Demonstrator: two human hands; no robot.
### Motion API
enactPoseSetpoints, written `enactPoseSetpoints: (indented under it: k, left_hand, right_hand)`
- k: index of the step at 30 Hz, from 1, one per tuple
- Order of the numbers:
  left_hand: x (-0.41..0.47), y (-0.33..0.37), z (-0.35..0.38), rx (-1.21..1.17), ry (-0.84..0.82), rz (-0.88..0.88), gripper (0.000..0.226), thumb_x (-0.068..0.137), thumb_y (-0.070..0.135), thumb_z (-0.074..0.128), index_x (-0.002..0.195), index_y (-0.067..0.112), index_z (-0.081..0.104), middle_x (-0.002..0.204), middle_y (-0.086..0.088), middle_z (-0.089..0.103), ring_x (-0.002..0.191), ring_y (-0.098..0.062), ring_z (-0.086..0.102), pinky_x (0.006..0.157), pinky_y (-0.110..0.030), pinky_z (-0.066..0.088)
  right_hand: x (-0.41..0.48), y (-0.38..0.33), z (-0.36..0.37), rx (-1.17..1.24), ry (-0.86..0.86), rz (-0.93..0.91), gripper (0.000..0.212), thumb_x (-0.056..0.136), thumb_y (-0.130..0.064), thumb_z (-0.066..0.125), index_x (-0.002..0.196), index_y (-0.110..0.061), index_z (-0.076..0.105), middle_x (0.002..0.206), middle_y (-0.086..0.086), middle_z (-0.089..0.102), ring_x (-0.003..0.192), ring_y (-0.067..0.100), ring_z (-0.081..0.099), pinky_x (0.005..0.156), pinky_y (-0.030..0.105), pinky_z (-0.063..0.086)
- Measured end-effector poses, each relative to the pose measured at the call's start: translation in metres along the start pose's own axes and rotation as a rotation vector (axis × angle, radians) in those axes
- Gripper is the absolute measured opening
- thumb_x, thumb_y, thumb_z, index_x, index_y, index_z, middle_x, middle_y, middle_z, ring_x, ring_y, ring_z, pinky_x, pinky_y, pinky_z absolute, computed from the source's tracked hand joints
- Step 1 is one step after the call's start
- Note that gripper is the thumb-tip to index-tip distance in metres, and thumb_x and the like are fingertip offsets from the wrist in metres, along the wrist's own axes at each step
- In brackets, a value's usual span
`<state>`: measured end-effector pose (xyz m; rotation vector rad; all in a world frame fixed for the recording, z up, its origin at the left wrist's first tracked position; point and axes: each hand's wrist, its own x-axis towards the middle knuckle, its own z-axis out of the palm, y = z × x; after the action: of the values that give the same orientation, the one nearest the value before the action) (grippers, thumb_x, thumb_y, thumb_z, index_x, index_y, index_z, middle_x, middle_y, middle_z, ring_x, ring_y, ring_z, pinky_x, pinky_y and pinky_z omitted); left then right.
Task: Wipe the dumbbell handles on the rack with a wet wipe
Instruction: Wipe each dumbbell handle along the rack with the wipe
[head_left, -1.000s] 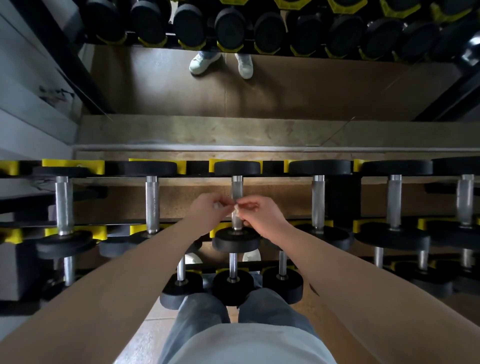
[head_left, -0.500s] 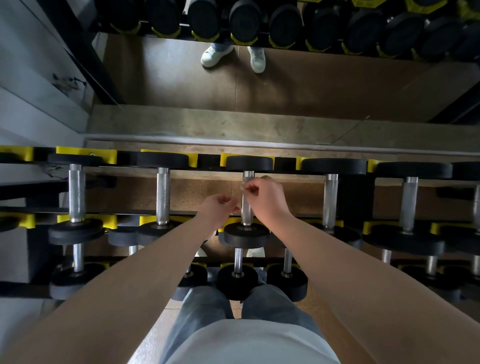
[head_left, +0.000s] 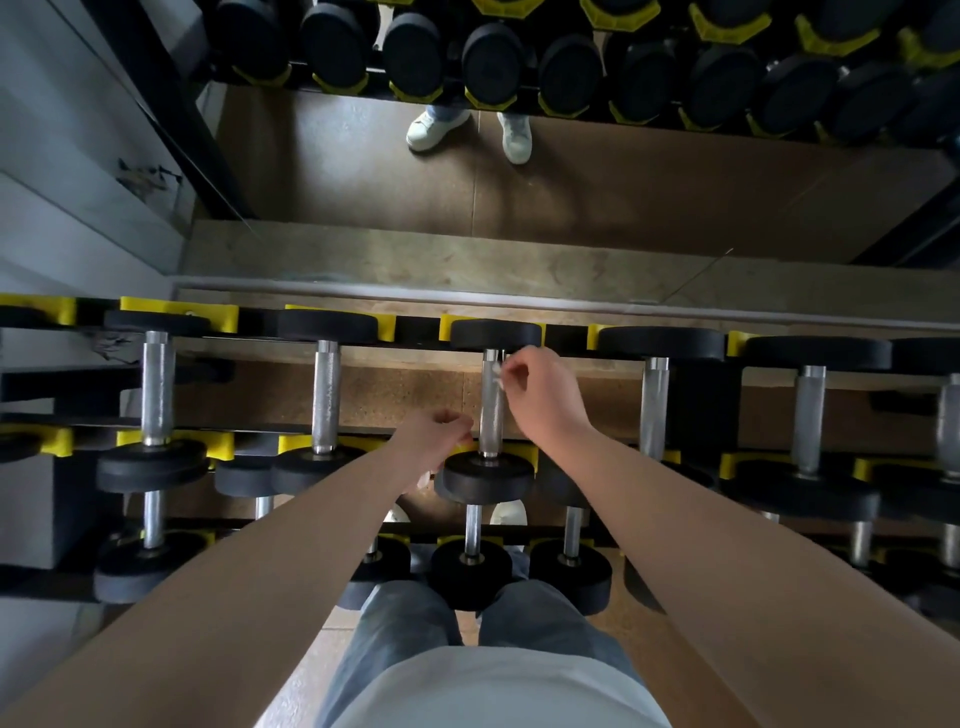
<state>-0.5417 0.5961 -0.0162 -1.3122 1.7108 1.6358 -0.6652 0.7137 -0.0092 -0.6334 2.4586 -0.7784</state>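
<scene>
I look down on a dumbbell rack (head_left: 171, 310) with yellow cradles. The middle dumbbell has a knurled silver handle (head_left: 490, 410) between black heads. My right hand (head_left: 545, 392) pinches a small white wet wipe (head_left: 498, 370) against the far end of that handle. My left hand (head_left: 434, 434) sits just left of the handle's near end with its fingers curled; whether it holds anything I cannot tell. More silver handles (head_left: 326, 397) stand to either side.
A lower tier of smaller dumbbells (head_left: 470, 571) sits near my legs. A mirror (head_left: 571, 182) behind the rack reflects white shoes and black dumbbell ends. A grey wall (head_left: 62, 171) is at the left.
My right hand has slid the wipe up the middle handle from near its lower end to its far end. My left hand has stayed low beside the handle.
</scene>
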Motion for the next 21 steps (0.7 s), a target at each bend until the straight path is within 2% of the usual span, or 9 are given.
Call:
enactPoseSetpoints:
  k: [3,6,9,11,13,17,19,21]
  left_hand:
    - [-0.001,0.005,0.003,-0.003,0.040,-0.001,0.017,0.098,0.014,0.059,0.103,0.028,0.067,0.106,0.001,0.066,0.074,-0.013,0.050,0.059,-0.024,0.041]
    - [-0.001,0.006,0.005,-0.049,0.119,-0.042,0.028,0.097,0.007,0.057,0.088,0.033,0.063,0.114,0.000,0.066,0.085,-0.017,0.056,0.059,-0.024,0.043]
    - [-0.006,0.006,0.008,-0.094,0.163,-0.037,0.034,0.098,0.000,0.049,0.094,0.030,0.065,0.114,-0.002,0.069,0.097,-0.019,0.064,0.064,-0.028,0.047]
    - [-0.013,0.006,0.011,-0.175,0.188,-0.030,0.035,0.100,-0.001,0.045,0.106,0.024,0.067,0.114,-0.004,0.069,0.093,-0.020,0.064,0.064,-0.031,0.048]
    - [-0.023,0.006,0.014,-0.245,0.194,-0.040,0.034,0.102,0.003,0.043,0.113,0.024,0.066,0.111,-0.004,0.070,0.083,-0.019,0.057,0.060,-0.028,0.045]
    - [-0.046,0.010,0.025,-0.216,0.191,0.015,0.026,0.104,0.012,0.045,0.117,0.020,0.067,0.109,-0.005,0.070,0.075,-0.013,0.053,0.060,-0.025,0.041]
    - [-0.055,0.012,0.035,-0.173,0.174,0.047,0.025,0.102,0.013,0.050,0.115,0.018,0.070,0.106,-0.003,0.070,0.075,-0.014,0.052,0.063,-0.027,0.042]
    - [-0.065,0.013,0.045,-0.094,0.127,0.091,0.022,0.100,0.017,0.055,0.115,0.020,0.071,0.105,-0.001,0.069,0.079,-0.016,0.055,0.063,-0.028,0.045]
  right_hand:
    - [-0.001,0.000,0.008,-0.057,-0.025,-0.013,0.018,0.101,-0.022,0.062,0.117,-0.018,0.070,0.110,-0.003,0.064,0.097,0.012,0.061,0.085,0.024,0.050]
    - [-0.015,0.009,0.010,-0.172,-0.190,-0.066,0.016,0.101,-0.020,0.062,0.114,-0.019,0.072,0.107,-0.002,0.066,0.097,0.013,0.062,0.088,0.027,0.050]
    - [-0.029,0.014,0.008,-0.380,-0.478,-0.127,0.015,0.100,-0.017,0.061,0.111,-0.019,0.071,0.106,-0.001,0.068,0.093,0.014,0.064,0.089,0.028,0.053]
    - [-0.039,0.019,0.008,-0.401,-0.510,-0.121,0.016,0.100,-0.018,0.061,0.113,-0.019,0.070,0.107,0.000,0.069,0.095,0.015,0.065,0.091,0.031,0.054]
    - [-0.046,0.022,0.003,-0.257,-0.422,-0.031,0.013,0.100,-0.021,0.062,0.111,-0.021,0.069,0.107,-0.001,0.068,0.096,0.013,0.064,0.088,0.028,0.053]
    - [-0.056,0.030,-0.016,0.172,-0.247,0.206,0.004,0.095,-0.026,0.069,0.099,-0.024,0.068,0.098,-0.005,0.068,0.088,0.011,0.065,0.074,0.025,0.053]
    - [-0.066,0.032,-0.025,0.325,-0.238,0.261,0.006,0.092,-0.021,0.073,0.095,-0.022,0.068,0.097,-0.002,0.070,0.087,0.015,0.069,0.076,0.030,0.060]
    - [-0.077,0.031,-0.034,0.436,-0.247,0.279,0.009,0.091,-0.015,0.074,0.098,-0.018,0.069,0.100,0.002,0.070,0.091,0.018,0.070,0.076,0.028,0.061]
